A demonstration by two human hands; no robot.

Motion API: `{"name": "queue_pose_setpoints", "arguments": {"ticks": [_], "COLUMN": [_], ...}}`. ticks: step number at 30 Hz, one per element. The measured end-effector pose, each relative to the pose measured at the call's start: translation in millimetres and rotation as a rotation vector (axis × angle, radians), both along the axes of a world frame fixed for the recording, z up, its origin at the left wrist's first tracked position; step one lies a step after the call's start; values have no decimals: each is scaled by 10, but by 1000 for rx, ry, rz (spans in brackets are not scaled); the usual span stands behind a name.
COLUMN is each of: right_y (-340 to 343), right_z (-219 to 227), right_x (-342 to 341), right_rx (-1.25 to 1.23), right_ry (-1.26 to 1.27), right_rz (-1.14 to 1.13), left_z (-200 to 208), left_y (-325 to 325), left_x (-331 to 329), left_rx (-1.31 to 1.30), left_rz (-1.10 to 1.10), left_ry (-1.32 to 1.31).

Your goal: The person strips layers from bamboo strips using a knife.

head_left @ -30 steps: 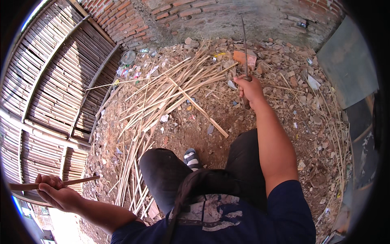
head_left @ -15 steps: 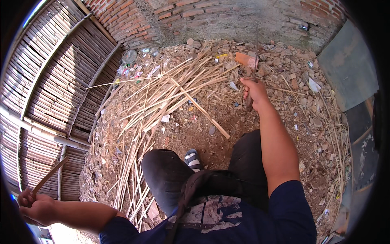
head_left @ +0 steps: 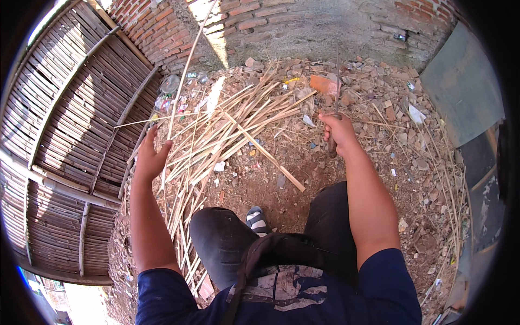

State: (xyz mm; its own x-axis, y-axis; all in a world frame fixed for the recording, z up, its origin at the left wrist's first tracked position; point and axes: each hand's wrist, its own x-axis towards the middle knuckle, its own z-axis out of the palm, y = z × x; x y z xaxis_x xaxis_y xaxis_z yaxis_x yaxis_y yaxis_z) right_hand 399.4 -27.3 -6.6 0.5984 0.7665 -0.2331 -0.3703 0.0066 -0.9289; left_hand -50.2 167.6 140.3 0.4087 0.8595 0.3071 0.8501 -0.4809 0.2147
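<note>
My left hand (head_left: 150,156) is raised at the left of the stick pile, its thumb and fingers apart. A long pale bamboo strip (head_left: 187,65) slants past the thumb tip, its upper end against the view of the brick wall; whether it touches the thumb I cannot tell. My right hand (head_left: 338,130) is closed around the brown handle of a long-bladed knife (head_left: 332,145). Its thin blade points away from me and is seen nearly edge-on. Between and beyond my hands, split bamboo strips (head_left: 238,122) lie in a loose, crossing heap on the ground.
A woven bamboo wall (head_left: 65,114) rises on the left, and a brick wall (head_left: 271,21) closes the far side. Grey panels (head_left: 466,81) lean at the right. Rubble, an orange tile piece (head_left: 324,84) and litter cover the dirt around my bent knees and sandalled foot (head_left: 257,219).
My left hand has swung from the far lower left, where it gripped a stick, forward and inward, and its fingers have opened. The long strip now slants beside it. My right hand stays nearly still.
</note>
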Motion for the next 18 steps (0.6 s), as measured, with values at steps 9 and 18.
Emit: {"name": "queue_pose_setpoints", "arguments": {"ticks": [9, 18], "right_y": [107, 68], "right_z": [-41, -79], "right_x": [-36, -177], "right_rx": [-55, -219], "right_ry": [71, -98], "right_rz": [2, -26], "left_z": [-3294, -4729], "left_y": [-884, -2797], "left_x": [-2196, -3064], "left_rx": [-678, -905], "left_rz": [591, 1072], "left_ry": [-662, -291]}}
